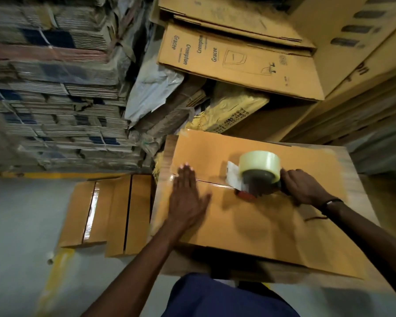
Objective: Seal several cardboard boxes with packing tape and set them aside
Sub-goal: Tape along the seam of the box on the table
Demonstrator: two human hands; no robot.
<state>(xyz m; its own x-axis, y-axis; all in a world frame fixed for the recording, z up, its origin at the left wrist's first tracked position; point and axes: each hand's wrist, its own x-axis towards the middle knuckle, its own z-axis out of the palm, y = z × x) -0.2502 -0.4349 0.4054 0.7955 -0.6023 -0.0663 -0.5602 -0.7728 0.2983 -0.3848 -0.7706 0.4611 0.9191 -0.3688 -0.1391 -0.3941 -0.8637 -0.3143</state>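
A brown cardboard box (272, 223) lies in front of me with its two top flaps closed along a middle seam. My left hand (188, 197) presses flat on the flaps at the left end of the seam, fingers straight. My right hand (304, 186) grips the handle of a tape dispenser (256, 177) carrying a roll of clear tape. The dispenser sits on the seam near the box's middle. A shiny strip of tape runs along the seam between my left hand and the dispenser.
Two smaller boxes (107, 211) lie on the grey floor at the left, one with tape on its seam. Bundled flat cartons (55, 88) are stacked high at the left. Printed cartons (238, 58) and plastic bags (153, 88) crowd the space behind the box.
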